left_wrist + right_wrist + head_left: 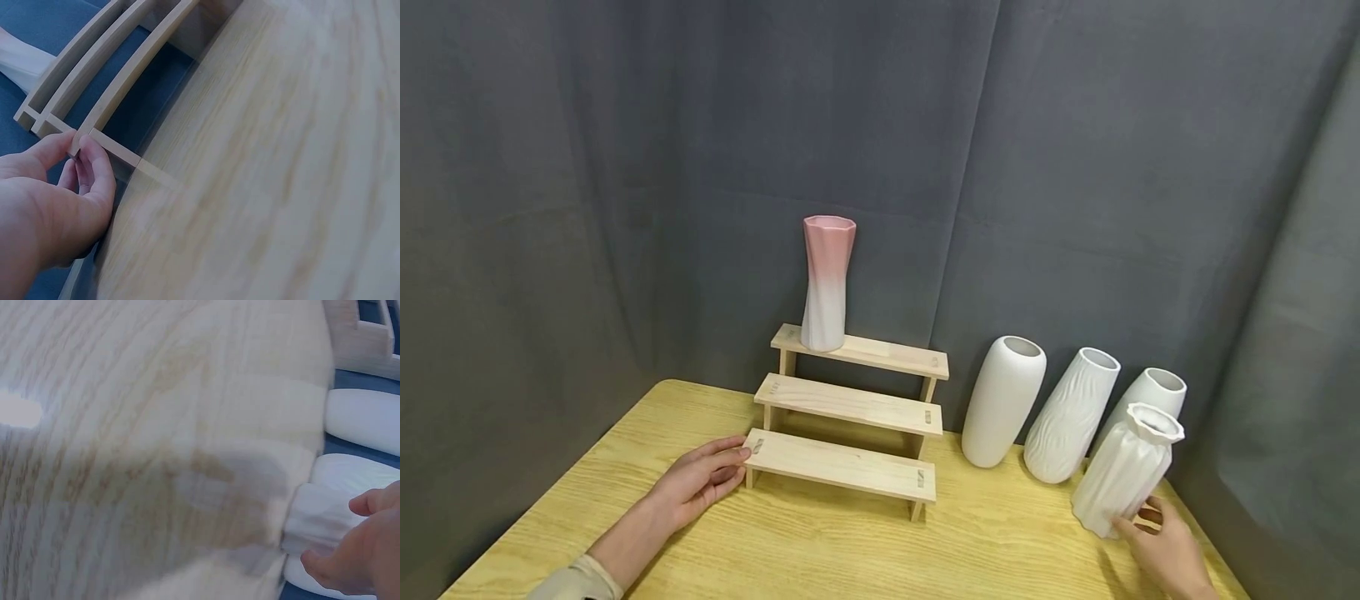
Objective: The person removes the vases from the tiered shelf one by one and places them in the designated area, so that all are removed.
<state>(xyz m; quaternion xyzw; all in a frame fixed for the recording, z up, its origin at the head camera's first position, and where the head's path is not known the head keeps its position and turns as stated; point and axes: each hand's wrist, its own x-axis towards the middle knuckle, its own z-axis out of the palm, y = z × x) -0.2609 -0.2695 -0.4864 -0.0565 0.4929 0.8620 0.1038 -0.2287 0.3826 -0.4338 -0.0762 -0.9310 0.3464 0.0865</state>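
A three-step wooden display stand (842, 467) stands mid-table. My left hand (703, 479) is at the left end of its lowest step; in the left wrist view, thumb and fingers (97, 165) pinch that end. A vase fading from pink to white (827, 283) stands upright on the top step, toward its left. At the right, my right hand (1165, 546) grips the lower part of a white pleated vase (1123, 479) with a flared, wavy rim. In the right wrist view, thumb and fingers (372, 503) lie along this pleated vase (319, 515).
Beside the stand is a smooth white vase (1003, 404). To its right stands a white vase with wavy relief (1070, 417), and another white vase (1161, 387) is partly hidden behind the pleated one. Grey curtains (880, 125) close in the wood-grain table (820, 550).
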